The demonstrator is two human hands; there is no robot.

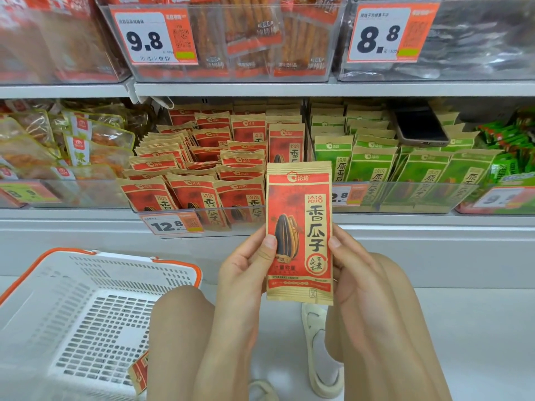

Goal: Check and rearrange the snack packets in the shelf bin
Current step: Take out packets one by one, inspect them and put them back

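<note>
Together we held 1 red packet (299, 230) upright, left hand (246, 264) and right hand (351, 267) each pinching a long edge. It hung just below the red-packet bin (202, 211), its long axis vertical, both hands equally near the bin.

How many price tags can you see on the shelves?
6: 9.8 and 8.8 on the top bins; below, a blurred one far left, 12.8, one under the green packets, one far right.
</note>
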